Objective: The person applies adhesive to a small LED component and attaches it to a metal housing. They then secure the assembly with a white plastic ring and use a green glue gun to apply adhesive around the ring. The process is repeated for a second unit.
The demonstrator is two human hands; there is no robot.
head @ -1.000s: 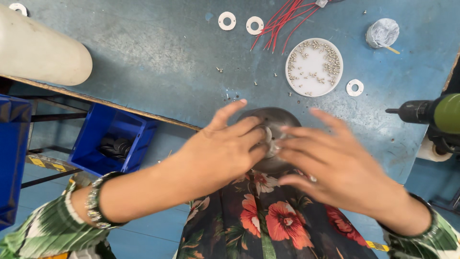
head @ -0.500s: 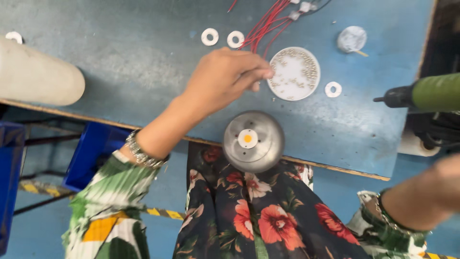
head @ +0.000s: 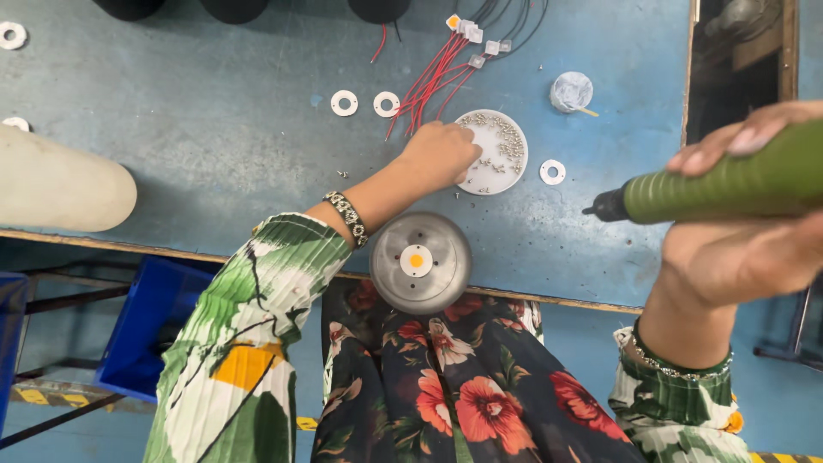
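Note:
A round grey metal housing point(head: 420, 262) with a white disc and a small orange chip in its middle rests at the near edge of the blue worktable point(head: 214, 146). My left hand point(head: 441, 154) reaches over it to a white dish point(head: 497, 154) of small screws, fingertips curled into the dish; whether it holds a screw is hidden. My right hand point(head: 746, 240) grips a green electric screwdriver point(head: 720, 184) at the right, its dark tip pointing left, well apart from the housing.
White washers point(head: 344, 103) point(head: 387, 104) point(head: 552, 171) lie around the dish. A bundle of red wires with small chips point(head: 433, 73) lies behind it, a small clear cup point(head: 571, 91) to the right. A cream cylinder point(head: 60, 189) lies at left; blue bins point(head: 146, 334) sit below the table.
Both hands left the grey housing. My left hand moved out to the screw dish. My right hand went off to the right and came back holding the green screwdriver.

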